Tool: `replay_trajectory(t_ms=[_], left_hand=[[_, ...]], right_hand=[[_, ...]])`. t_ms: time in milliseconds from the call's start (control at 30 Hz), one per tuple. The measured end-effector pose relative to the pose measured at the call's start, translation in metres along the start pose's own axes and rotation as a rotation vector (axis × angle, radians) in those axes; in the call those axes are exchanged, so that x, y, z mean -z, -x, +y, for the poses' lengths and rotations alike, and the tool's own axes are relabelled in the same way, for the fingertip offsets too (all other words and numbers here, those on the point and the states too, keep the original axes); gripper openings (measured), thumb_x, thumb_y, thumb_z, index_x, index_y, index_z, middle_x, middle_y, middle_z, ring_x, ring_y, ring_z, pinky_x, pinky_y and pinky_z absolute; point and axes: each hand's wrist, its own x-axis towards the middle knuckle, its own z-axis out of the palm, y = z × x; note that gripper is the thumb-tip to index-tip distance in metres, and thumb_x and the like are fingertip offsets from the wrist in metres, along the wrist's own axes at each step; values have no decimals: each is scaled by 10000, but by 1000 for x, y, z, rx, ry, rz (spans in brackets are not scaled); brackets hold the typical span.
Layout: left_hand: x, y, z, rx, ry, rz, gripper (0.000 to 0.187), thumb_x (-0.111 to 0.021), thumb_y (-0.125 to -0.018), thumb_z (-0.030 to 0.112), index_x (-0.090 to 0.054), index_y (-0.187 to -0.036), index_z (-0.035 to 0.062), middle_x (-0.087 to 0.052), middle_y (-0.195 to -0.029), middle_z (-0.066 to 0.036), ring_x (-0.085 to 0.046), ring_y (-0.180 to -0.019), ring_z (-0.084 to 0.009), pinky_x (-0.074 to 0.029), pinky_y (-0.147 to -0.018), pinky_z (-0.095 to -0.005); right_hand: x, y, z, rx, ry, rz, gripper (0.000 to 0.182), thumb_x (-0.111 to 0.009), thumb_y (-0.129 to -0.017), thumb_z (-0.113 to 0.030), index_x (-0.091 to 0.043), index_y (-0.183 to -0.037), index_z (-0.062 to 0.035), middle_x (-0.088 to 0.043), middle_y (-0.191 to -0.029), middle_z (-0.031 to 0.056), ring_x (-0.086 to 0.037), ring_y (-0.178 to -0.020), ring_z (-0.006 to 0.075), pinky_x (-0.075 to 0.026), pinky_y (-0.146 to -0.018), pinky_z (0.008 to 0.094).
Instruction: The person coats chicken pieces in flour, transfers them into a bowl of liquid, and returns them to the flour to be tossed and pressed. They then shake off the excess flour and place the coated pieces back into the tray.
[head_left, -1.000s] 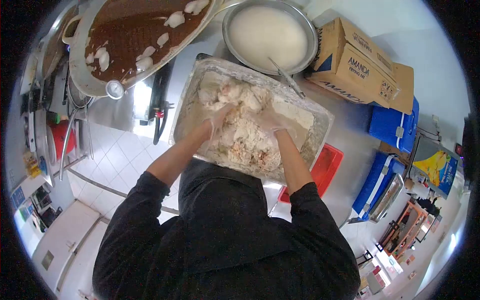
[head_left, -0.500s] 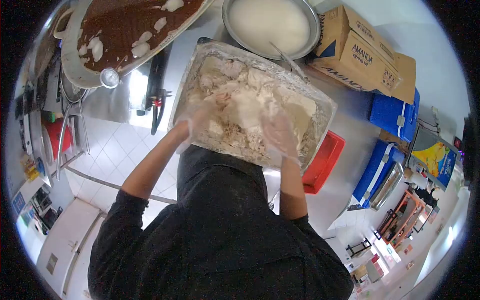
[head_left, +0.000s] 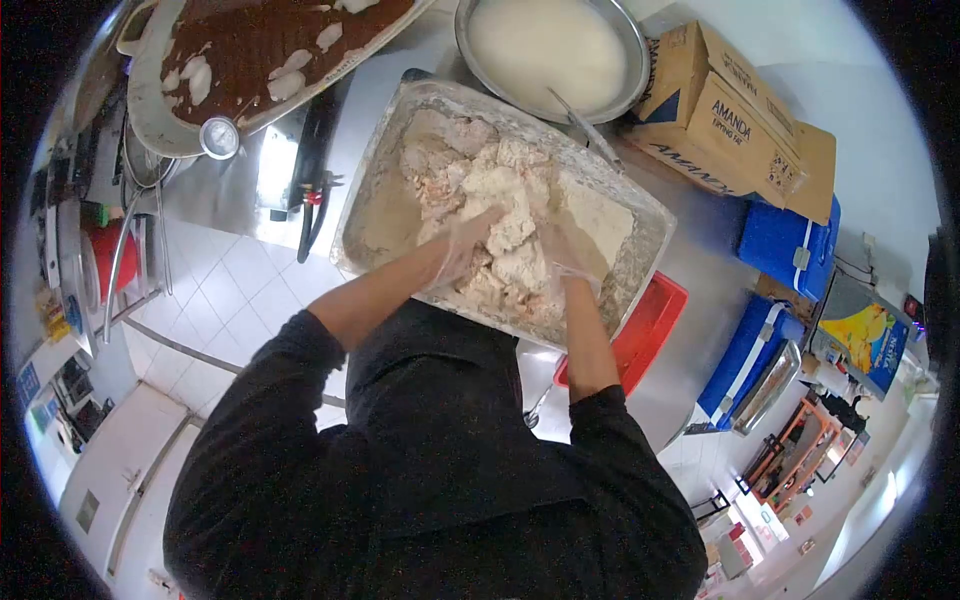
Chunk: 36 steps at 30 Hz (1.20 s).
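A large rectangular tub [head_left: 650, 215], its walls caked with flour, holds a heap of flour-coated meat pieces [head_left: 512, 230] and loose flour. My left hand [head_left: 460, 248], in a clear plastic glove, reaches in from the near left with its fingers stretched out against the heap. From the right side, my right hand [head_left: 565, 252], gloved the same way, lies along the pieces with its fingers extended and partly sunk among them. Neither hand is closed round a piece that I can make out. Pinkish meat shows through the coating in places.
Behind the tub stands a metal bowl [head_left: 640, 70] of whitish liquid with a utensil handle [head_left: 580, 120]. A cardboard box [head_left: 740, 120] and blue cooler boxes [head_left: 785, 245] are to the right. A red tray [head_left: 650, 335] sits beside the tub. At upper left is a pan [head_left: 150, 100] of brown contents.
My left hand has moved right, in from the tub's left side to the middle. My right hand has shifted slightly. The pieces are now heaped between both hands, with more flour bared at left.
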Motion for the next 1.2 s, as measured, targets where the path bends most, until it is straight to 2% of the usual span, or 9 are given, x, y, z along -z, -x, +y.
replay_trajectory(t_ms=[133,267,433,567,667,833,1033,1133,1200], left_hand=[[49,-91,-39,-266,-566,-13,686,-515,-915,561,-438,-1428,111,-422,-1482,-122,-420,-1340,-267,-304,-1120,-380],[64,-108,-37,-596,-1505,-121,673,-639,-824,508,-573,-1288,25,-520,-1380,-176,-494,-1278,-294,-373,-1071,-371],[-24,36,49,-157,-1433,390,622,-670,-775,424,-604,-1217,-7,-641,-1154,-222,-615,-1085,-335,-511,-895,-382],[9,20,19,-518,-1617,459,634,-673,-792,462,-588,-1200,-16,-645,-1088,-242,-638,-1014,-356,-521,-865,-406],[22,48,45,-535,-1667,267,646,-636,-842,477,-529,-1248,-15,-577,-1190,-257,-599,-1066,-372,-483,-925,-438],[81,-25,116,-390,-1116,611,674,-528,-916,476,-386,-1414,45,-461,-1380,-193,-490,-1236,-346,-406,-1030,-435],[115,-142,99,-395,-371,380,537,-432,-950,425,-489,-1335,54,-550,-1268,-155,-547,-1132,-300,-457,-938,-410],[139,-233,78,-172,1517,-38,498,-384,-967,400,-540,-1295,59,-594,-1211,-137,-575,-1080,-277,-483,-891,-397],[91,-181,83,-263,258,102,484,-368,-984,428,-537,-1282,85,-564,-1257,-106,-572,-1114,-256,-502,-895,-415]], right_hand=[[10,-11,18,439,122,370,611,-686,-871,-315,-472,-1381,-56,-694,-1038,170,-672,-929,280,-535,-767,361],[106,36,-69,-74,-237,-12,572,-673,-873,-241,-472,-1363,-27,-599,-1245,192,-605,-1101,246,-504,-866,351],[83,37,-58,0,-86,-49,548,-652,-839,-243,-497,-1321,-32,-592,-1186,241,-613,-1040,322,-481,-908,397],[63,59,-72,334,-38,-12,557,-625,-830,-209,-478,-1335,-25,-573,-1195,261,-595,-1072,352,-481,-913,415],[129,60,-90,14,3,-365,584,-617,-862,-259,-459,-1375,-28,-532,-1297,260,-533,-1204,364,-437,-1002,411],[80,-25,8,-369,-302,150,587,-517,-932,-503,-533,-1356,-97,-555,-1331,159,-568,-1120,295,-408,-972,400],[22,-70,-23,-646,-994,44,621,-533,-916,-520,-550,-1317,-45,-616,-1241,87,-582,-1109,217,-431,-949,340],[10,-92,-15,-295,-1164,-125,556,-578,-916,-446,-560,-1295,-39,-628,-1209,88,-598,-1088,216,-457,-951,337],[19,-93,-9,-252,-1053,-248,592,-651,-857,-392,-533,-1323,-46,-601,-1253,88,-565,-1133,213,-445,-974,343]])
